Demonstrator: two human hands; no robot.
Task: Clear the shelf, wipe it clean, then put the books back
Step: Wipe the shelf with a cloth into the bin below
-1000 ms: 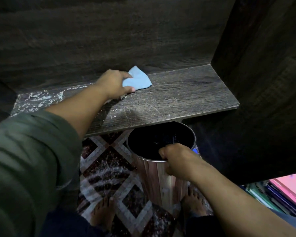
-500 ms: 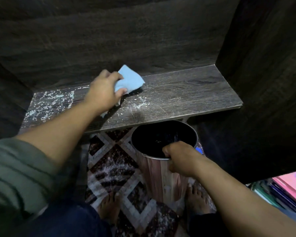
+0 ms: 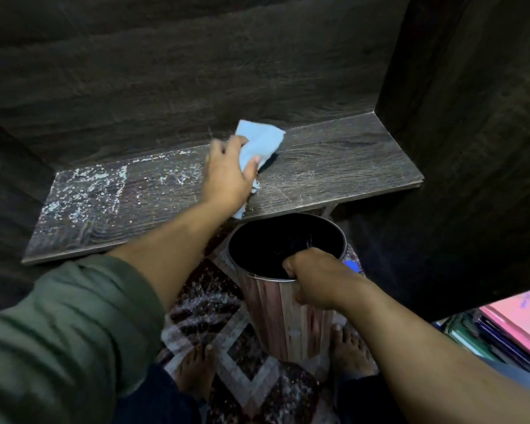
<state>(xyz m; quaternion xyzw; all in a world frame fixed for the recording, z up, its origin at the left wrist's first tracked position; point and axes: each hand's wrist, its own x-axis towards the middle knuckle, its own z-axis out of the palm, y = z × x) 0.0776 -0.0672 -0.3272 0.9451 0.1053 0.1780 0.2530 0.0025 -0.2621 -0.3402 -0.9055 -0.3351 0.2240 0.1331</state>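
Shelf [image 3: 334, 160] stands bare but dusty at left; left hand [image 3: 227, 175] grips the blue cloth [image 3: 262, 142] mid-shelf, right hand [image 3: 315, 280] clamps the bin [image 3: 288, 319] rim below the edge, probably to catch crumbs. Books [image 3: 508, 328] wait lower right.

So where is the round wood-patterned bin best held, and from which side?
Take the wood-patterned bin by its open top rim, from above on the near side, as the right hand does. Its upright wall is smooth and too wide for one hand.
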